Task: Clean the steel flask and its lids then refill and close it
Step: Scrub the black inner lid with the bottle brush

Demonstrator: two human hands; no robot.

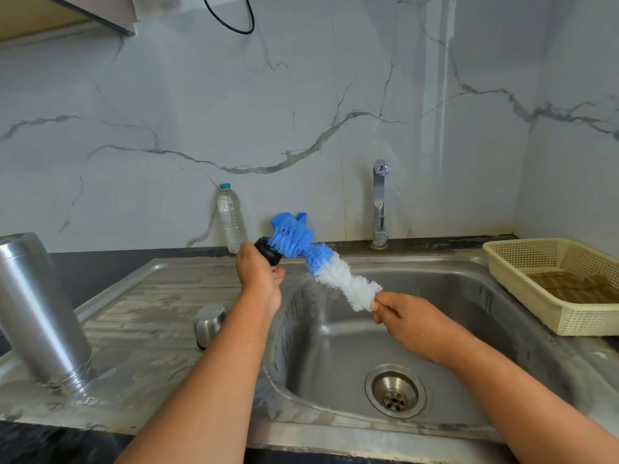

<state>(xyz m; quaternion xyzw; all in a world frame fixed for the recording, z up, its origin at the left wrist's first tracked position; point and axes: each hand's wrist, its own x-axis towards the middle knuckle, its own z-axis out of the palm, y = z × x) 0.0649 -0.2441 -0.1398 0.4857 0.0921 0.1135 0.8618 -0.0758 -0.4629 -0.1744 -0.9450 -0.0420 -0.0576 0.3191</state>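
Marble-veined wall tiles back the steel sink (469, 289), and your steel flask (40, 313) stands mouth-down on its drainboard at the far left. The rounded steel cap (209, 324) sits dome-up near the basin edge. Your left hand (259, 276) grips the black inner lid (268, 251), with the blue bristles of the bottle brush (321, 262) against it. Your right hand (405, 316), held apart over the basin, pinches the brush's white end. Behind them stand a plastic bottle (231, 217) and the tap (380, 202); a cream basket (569, 316) sits at right.

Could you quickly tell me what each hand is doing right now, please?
Left hand: grips the black lid.
Right hand: pinches the bottle brush by its end.
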